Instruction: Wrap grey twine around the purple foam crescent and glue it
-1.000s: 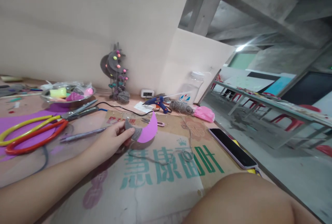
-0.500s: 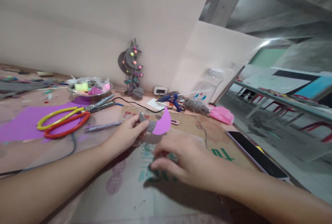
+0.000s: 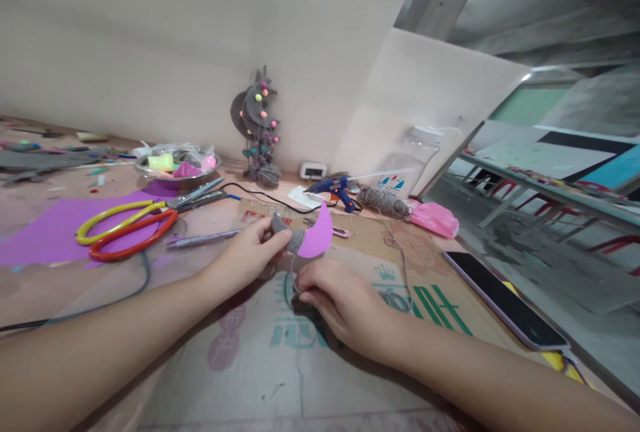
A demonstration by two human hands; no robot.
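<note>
In front of the glue gun (image 3: 334,187), a small flat crescent (image 3: 317,239) is tilting in the left hand (image 3: 259,245), its hollow facing upward and its bare tip pointing up toward the gun. The right part is showing smooth, plain purple; the left part is wearing grey yarn (image 3: 297,241), with the thumb and fingers pinching there and covering some of it. Nearer than the gun, a thin yarn strand (image 3: 293,275) is hanging below the crescent, running down to the right hand's (image 3: 301,292) fingertips.
</note>
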